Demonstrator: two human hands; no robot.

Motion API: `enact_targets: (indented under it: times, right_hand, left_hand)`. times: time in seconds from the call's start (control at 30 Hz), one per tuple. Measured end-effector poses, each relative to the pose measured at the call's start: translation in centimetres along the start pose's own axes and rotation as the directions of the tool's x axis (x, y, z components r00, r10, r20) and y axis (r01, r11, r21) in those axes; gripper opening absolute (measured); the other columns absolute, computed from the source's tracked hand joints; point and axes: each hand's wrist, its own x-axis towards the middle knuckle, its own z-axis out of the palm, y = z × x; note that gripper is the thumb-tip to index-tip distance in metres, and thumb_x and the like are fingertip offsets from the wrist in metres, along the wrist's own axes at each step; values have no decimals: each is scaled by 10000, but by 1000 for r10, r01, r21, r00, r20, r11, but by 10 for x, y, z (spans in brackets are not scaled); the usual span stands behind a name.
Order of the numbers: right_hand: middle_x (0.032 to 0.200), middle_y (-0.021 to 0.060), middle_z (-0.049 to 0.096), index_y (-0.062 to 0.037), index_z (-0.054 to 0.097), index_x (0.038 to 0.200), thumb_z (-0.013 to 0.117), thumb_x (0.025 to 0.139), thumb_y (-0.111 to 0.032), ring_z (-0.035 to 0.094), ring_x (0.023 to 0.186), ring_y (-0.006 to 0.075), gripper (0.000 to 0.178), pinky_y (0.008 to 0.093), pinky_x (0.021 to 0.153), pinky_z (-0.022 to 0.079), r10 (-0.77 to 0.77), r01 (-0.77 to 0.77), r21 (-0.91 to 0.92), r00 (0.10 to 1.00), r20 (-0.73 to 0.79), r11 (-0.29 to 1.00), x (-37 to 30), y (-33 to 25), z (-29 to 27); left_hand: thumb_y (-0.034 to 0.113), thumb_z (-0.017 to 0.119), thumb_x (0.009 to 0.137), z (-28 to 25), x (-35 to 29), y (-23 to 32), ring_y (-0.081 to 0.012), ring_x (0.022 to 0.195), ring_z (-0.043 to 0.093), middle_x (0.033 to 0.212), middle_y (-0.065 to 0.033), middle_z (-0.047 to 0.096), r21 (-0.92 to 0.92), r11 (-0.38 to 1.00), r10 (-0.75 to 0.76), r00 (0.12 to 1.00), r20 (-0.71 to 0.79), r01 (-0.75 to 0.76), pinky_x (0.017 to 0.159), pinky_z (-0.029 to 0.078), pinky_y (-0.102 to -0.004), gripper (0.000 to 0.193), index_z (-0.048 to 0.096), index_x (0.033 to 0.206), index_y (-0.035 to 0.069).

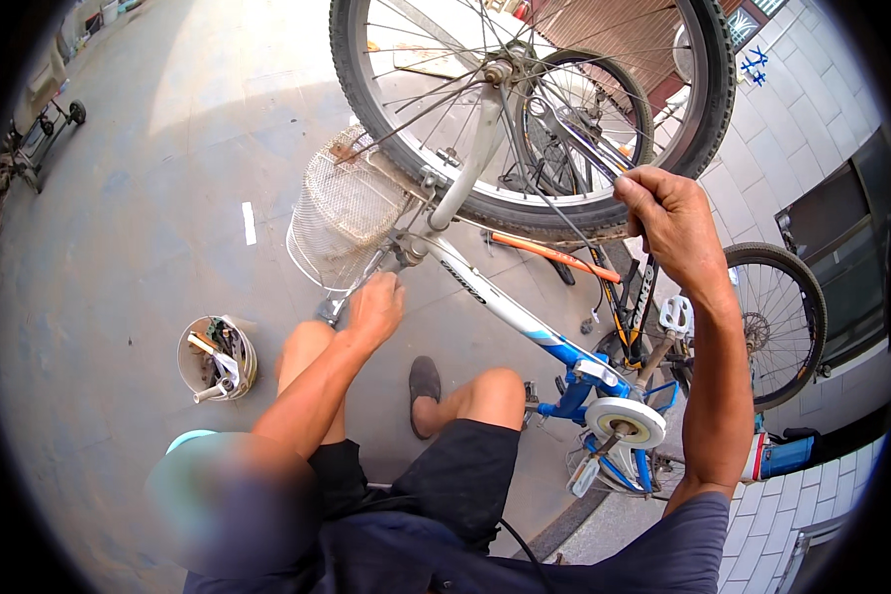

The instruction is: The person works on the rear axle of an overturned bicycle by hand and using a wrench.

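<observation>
A white and blue bicycle stands upside down in front of me, its front wheel raised and its fork pointing up to the hub. My right hand is closed around the end of a long silver wrench. The wrench's ring end reaches across the spokes, to the right of the hub and apart from it. My left hand is curled closed low down beside the handlebar; its fingertips and anything in them are hidden. Next to that hand is the wire basket on the bike's front.
On the floor at left stands a bucket with tools. A white strip lies beyond it. Behind the bicycle, at right, are an orange and black bike and another wheel near a tiled wall. A wheeled cart stands far left.
</observation>
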Motion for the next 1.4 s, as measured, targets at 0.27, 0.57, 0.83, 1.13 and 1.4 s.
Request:
enact_targets:
  times: [0.27, 0.57, 0.83, 1.13, 1.4]
  right_hand:
    - [548, 6, 480, 7, 682, 846, 586, 978, -237, 437, 517, 73, 294, 286, 479, 348, -65, 85, -220, 993, 98, 972, 43, -36, -20]
    - [533, 2, 505, -16, 712, 835, 646, 946, -233, 433, 463, 70, 253, 279, 438, 345, -40, 105, -285, 974, 224, 953, 62, -58, -34]
    - [531, 12, 511, -43, 751, 796, 776, 814, -325, 405, 467, 79, 284, 286, 453, 301, -176, 146, -589, 984, 5, 795, 87, -68, -48]
    - [502, 15, 449, -67, 691, 704, 727, 830, -415, 388, 453, 87, 372, 287, 444, 257, -461, 388, -795, 874, 156, 466, 118, -110, -48]
    - [628, 122, 606, -19, 699, 738, 836, 724, -311, 569, 605, 222, 323, 378, 566, 433, -317, 104, -918, 948, -25, 384, 82, -189, -10]
  left_hand:
    - [113, 628, 862, 2, 4, -3, -401, 848, 621, 886, -184, 645, -40, 999, -19, 1000, 7, 19, 739, 494, -473, 104, 615, 874, 11]
    - [109, 618, 861, -8, 12, -3, -416, 836, 618, 883, -204, 648, -120, 991, -55, 998, 2, 55, 725, 491, -485, 115, 609, 852, -5]
    - [122, 599, 872, -1, 16, -4, -424, 820, 621, 879, -198, 644, -162, 987, -21, 1000, 6, 21, 714, 490, -509, 119, 602, 862, 4]
    - [133, 608, 872, -1, 19, -3, -433, 829, 620, 881, -204, 642, -166, 985, -46, 999, 13, 48, 726, 488, -510, 126, 607, 873, 7]
    - [139, 618, 870, -5, 20, -4, -423, 844, 626, 905, -202, 657, -182, 977, -105, 994, 24, 108, 736, 485, -505, 133, 619, 861, 6]
